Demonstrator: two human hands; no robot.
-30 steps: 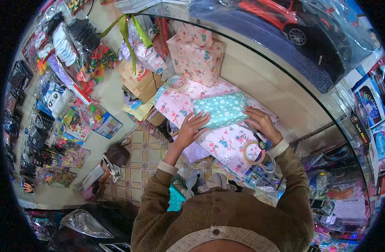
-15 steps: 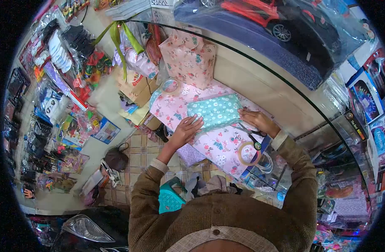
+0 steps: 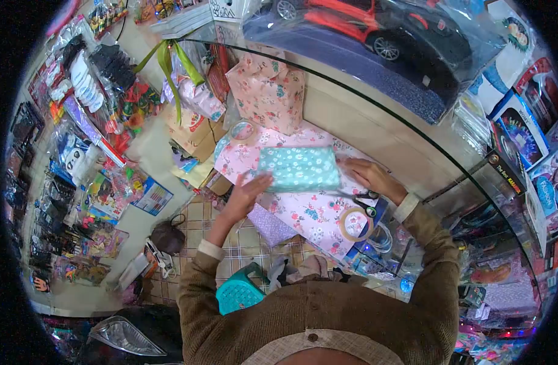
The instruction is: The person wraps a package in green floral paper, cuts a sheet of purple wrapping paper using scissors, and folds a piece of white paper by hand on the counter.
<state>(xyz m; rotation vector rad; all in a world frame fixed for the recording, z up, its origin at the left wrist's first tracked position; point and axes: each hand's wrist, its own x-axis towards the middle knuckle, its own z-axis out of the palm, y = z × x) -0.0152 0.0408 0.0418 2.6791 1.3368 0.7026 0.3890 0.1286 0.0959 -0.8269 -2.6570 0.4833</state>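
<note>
A wrapped parcel in mint-green paper with white flowers (image 3: 299, 170) lies flat on pink floral wrapping paper (image 3: 312, 213). My left hand (image 3: 245, 196), slightly blurred, has its fingers stretched out at the parcel's lower left corner. At the right end, my right hand (image 3: 375, 177) is open, fingertips close beside the parcel's edge; I cannot tell whether they touch it. Black-handled scissors (image 3: 367, 204) lie just below the right hand. A roll of tape (image 3: 354, 224) rests on the pink paper nearby, and another tape roll (image 3: 243, 132) is at the upper left.
A pink floral paper bag (image 3: 268, 91) stands behind the parcel. A curved glass edge (image 3: 412, 129) runs above and to the right, with a boxed toy car (image 3: 376, 42) on top. Brown paper bags (image 3: 197, 131) sit at left. A teal stool (image 3: 239, 292) is below.
The parcel has turned to lie straighter, and appears further left. My left hand has shifted left and down to its corner. The right hand has come off the parcel's top right corner.
</note>
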